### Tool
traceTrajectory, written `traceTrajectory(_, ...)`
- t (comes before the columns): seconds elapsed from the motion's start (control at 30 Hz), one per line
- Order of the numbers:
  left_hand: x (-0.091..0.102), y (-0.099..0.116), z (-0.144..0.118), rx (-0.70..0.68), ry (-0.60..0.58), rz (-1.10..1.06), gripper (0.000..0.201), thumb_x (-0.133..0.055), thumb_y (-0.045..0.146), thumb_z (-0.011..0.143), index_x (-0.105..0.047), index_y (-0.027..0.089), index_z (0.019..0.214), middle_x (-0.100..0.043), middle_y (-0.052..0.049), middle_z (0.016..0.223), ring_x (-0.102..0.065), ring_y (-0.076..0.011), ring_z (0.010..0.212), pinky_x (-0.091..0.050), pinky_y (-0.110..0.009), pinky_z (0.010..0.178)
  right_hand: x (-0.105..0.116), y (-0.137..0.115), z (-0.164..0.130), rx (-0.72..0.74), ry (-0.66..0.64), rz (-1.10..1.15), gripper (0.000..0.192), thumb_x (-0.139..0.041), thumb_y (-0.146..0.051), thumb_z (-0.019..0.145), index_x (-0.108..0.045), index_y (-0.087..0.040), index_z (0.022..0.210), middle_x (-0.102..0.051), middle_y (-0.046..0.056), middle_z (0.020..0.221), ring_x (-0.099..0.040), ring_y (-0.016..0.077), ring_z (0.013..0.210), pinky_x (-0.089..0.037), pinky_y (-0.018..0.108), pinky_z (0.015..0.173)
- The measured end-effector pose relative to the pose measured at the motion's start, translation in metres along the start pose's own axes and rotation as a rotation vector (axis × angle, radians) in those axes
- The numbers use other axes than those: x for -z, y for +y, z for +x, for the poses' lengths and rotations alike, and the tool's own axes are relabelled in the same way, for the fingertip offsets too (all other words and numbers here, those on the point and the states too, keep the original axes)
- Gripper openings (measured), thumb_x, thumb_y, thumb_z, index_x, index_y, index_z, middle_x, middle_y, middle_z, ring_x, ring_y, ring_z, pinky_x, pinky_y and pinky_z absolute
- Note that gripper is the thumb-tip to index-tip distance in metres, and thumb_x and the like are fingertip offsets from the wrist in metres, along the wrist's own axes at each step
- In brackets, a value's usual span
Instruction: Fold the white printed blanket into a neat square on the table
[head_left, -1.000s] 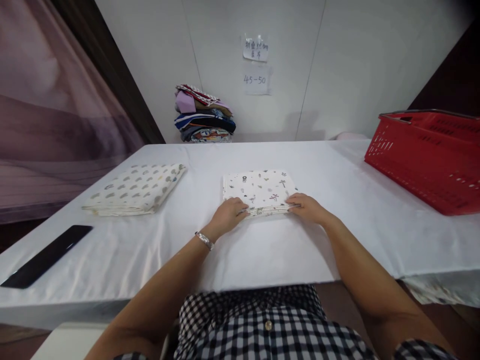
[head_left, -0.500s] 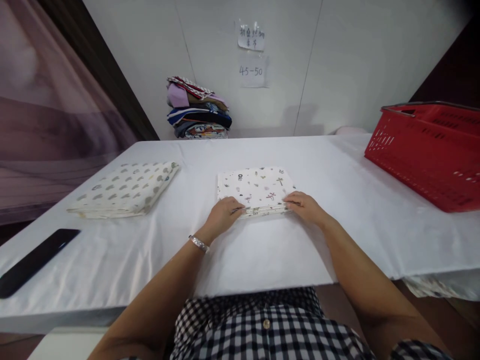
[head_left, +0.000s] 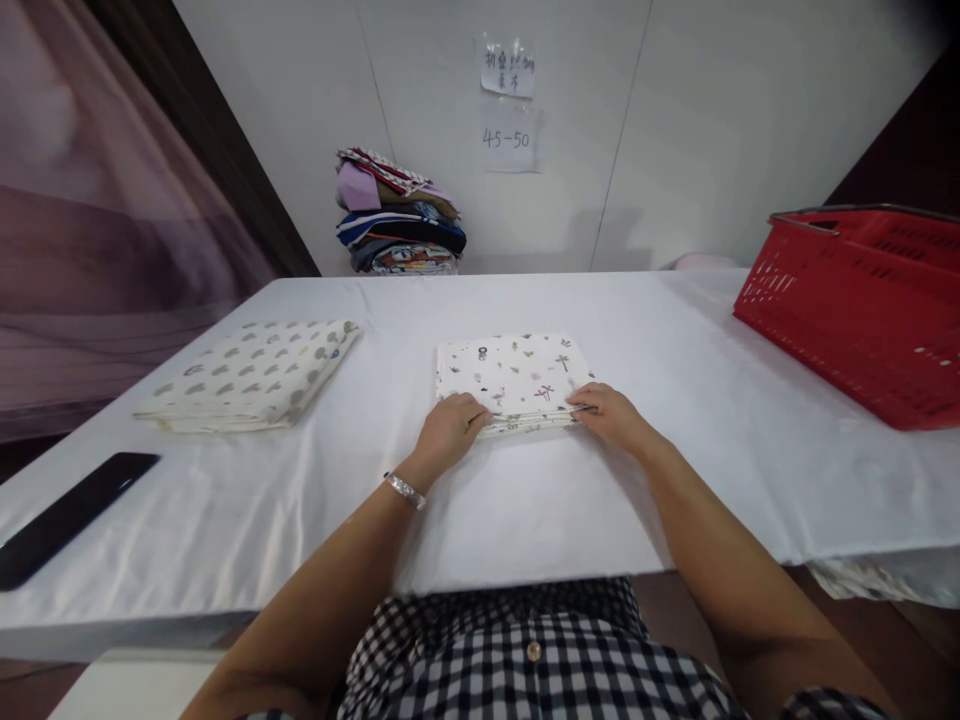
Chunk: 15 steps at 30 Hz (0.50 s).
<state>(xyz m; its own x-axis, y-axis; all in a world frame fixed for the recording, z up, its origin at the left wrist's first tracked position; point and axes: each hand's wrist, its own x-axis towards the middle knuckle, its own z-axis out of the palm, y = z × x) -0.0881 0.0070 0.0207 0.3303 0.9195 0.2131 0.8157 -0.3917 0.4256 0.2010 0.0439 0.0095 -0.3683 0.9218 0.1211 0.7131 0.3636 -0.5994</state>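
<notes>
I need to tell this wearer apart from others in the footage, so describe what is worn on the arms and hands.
Both forearms are bare, with no sleeves reaching them and no gloves. The left hand has a thin silver bracelet at its wrist. The right hand shows no jewellery or watch. A black-and-white checked shirt with a small button covers the torso.

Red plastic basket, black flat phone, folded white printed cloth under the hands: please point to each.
Red plastic basket [head_left: 855, 310], head view, slotted side wall.
Black flat phone [head_left: 71, 515], head view, screen middle.
Folded white printed cloth [head_left: 517, 370], head view, top face.

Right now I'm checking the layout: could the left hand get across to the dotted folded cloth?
Probably yes: the left hand rests on the printed cloth; only bare tablecloth separates it from the dotted folded cloth.
</notes>
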Motion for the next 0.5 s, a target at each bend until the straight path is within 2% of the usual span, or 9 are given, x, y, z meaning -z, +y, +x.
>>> traceTrajectory(0.17, -0.0003, 0.0015, -0.0021, -0.008, 0.039, -0.032, 0.026, -0.047, 0.037, 0.090, -0.067, 0.022, 0.088, -0.062, -0.002, 0.086, -0.054, -0.0165, 0.083, -0.041, -0.031, 0.075, -0.0070, -0.0040, 0.0000, 0.099, 0.092, -0.161, 0.022, -0.047, -0.019, 0.085, -0.068, -0.021, 0.090, -0.064, 0.006, 0.098, -0.055, 0.0210, 0.094, -0.043, 0.034, 0.082)
traceTrajectory(0.37, -0.0047, 0.0011, -0.0030, 0.001, 0.060, 0.014, 0.024, -0.049, 0.038, 0.088, -0.069, 0.023, 0.090, -0.062, -0.003, 0.085, -0.054, -0.0175, 0.082, -0.041, -0.032, 0.073, -0.0031, -0.0011, -0.0052, 0.244, 0.200, -0.094, 0.019, -0.044, -0.020, 0.087, -0.063, -0.022, 0.088, -0.063, 0.005, 0.094, -0.055, 0.0200, 0.089, -0.044, 0.034, 0.079)
traceTrajectory(0.5, -0.0061, 0.0016, -0.0032, 0.029, 0.072, 0.033, 0.022, -0.057, 0.040, 0.083, -0.069, 0.023, 0.092, -0.062, -0.003, 0.085, -0.054, -0.0183, 0.082, -0.042, -0.032, 0.071, -0.0022, 0.0020, -0.0088, 0.262, 0.181, -0.078, 0.018, -0.046, -0.020, 0.087, -0.064, -0.023, 0.087, -0.063, 0.004, 0.095, -0.055, 0.0199, 0.089, -0.045, 0.034, 0.078)
